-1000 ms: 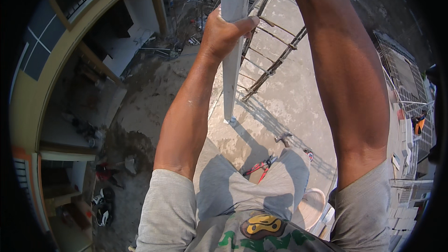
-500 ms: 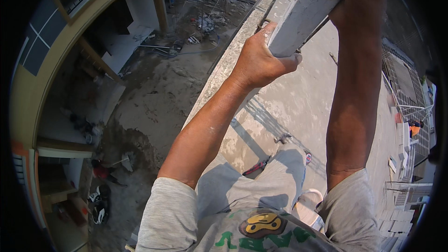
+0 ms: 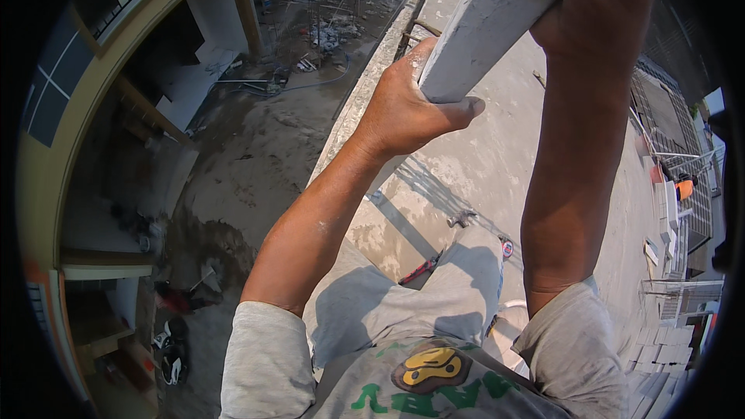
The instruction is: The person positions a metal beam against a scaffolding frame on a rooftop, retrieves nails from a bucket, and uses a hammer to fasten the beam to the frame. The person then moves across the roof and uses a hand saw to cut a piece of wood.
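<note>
Biggest thing in view is the concrete roof slab (image 3: pixel 504 178), pale and dusty, running up the middle with its edge dropping off to a muddy yard (image 3: pixel 256 155) far below on the left (long way down, honestly). Over on the right there's a stack of light tiles (image 3: pixel 660 225) lying on the slab.

Next is the long grey beam (image 3: pixel 489 23), flat-sided and tilted, coming in from the top edge and ending right above the slab. The left hand (image 3: pixel 407 109) is wrapped around its lower end, fingers curled over the far side and thumb pushed out underneath along the bottom edge. The right hand (image 3: pixel 601 0) is higher up on the same beam, closed against its right face, though the fingers are mostly hidden behind it so I can't tell exactly how they're gripping.

Smallest bit: red-handled pliers (image 3: pixel 423 268) lying on the slab near the person's knees, with a small metal clamp (image 3: pixel 463 219) just beyond.
</note>
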Demonstrator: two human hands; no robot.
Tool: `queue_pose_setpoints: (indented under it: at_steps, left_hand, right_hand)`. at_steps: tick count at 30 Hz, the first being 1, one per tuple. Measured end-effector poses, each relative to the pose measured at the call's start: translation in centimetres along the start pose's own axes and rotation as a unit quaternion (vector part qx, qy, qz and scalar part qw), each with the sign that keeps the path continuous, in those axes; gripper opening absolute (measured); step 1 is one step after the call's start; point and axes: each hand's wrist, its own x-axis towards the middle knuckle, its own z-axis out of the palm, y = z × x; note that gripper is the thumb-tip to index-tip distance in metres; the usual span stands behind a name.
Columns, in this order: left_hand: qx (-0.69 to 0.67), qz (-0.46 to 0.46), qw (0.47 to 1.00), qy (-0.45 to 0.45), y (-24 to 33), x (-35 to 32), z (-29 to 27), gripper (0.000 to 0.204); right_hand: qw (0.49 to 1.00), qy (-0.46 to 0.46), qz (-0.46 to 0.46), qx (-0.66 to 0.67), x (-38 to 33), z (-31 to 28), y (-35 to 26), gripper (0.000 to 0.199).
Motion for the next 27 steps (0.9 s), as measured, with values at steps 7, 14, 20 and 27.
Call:
queue_pose_setpoints:
  at_steps: [7, 14, 20, 27]
  left_hand:
    - [-0.016, -0.010, 0.999, -0.031, 1.2, -2.1, 0.0, 0.071]
    - [-0.066, -0.019, 0.997, -0.048, 1.4, -2.4, 0.4, 0.071]
    - [-0.020, 0.010, 1.000, -0.017, 0.8, -0.9, 0.0, 0.066]
    - [-0.015, 0.034, 0.999, 0.004, 0.1, 0.3, -0.3, 0.064]
  right_hand:
    - [0.995, -0.014, -0.095, 0.011, -1.5, 1.0, -0.5, 0.035]
    - [0.991, -0.059, -0.117, -0.020, -1.4, 0.0, -0.5, 0.036]
    - [0.996, 0.084, 0.032, -0.011, -0.4, 2.5, -1.7, 0.043]
    - [1.000, 0.009, -0.005, 0.003, 0.7, 1.3, 0.1, 0.042]
